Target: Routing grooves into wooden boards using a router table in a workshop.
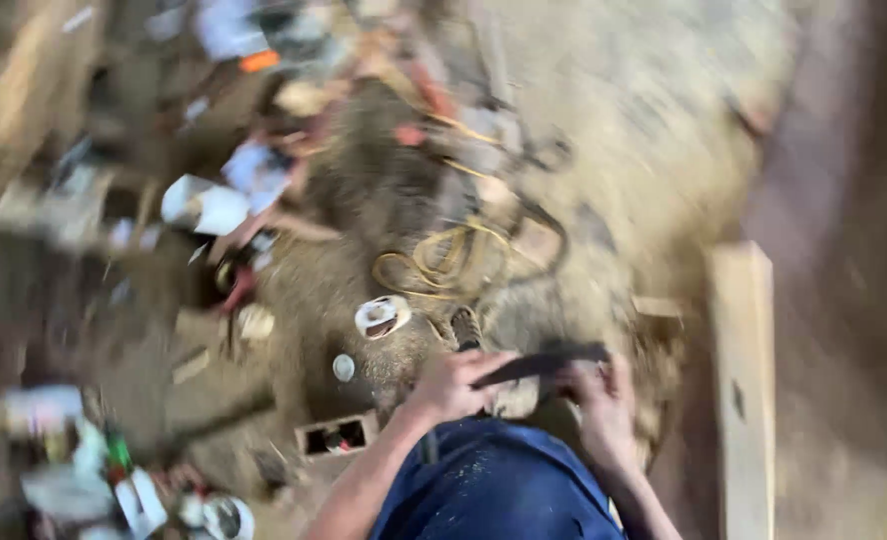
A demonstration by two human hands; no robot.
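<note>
Below, a dark flat strip [544, 362], thin and slightly curved, is held between both hands above a lap covered in blue cloth [499, 485] dusted with pale specks. The left hand [454, 385] is closed over the strip's near end, fingers curled around it; the right hand [599, 395] is clamped on the far end, fingers folded down. Much is blurred by motion. A sawdust-covered floor [624, 130] is seen beyond, with a coiled yellow cord [444, 262], a small white round container [382, 316], and a pale wooden plank [744, 390] standing just beside the right hand.
</note>
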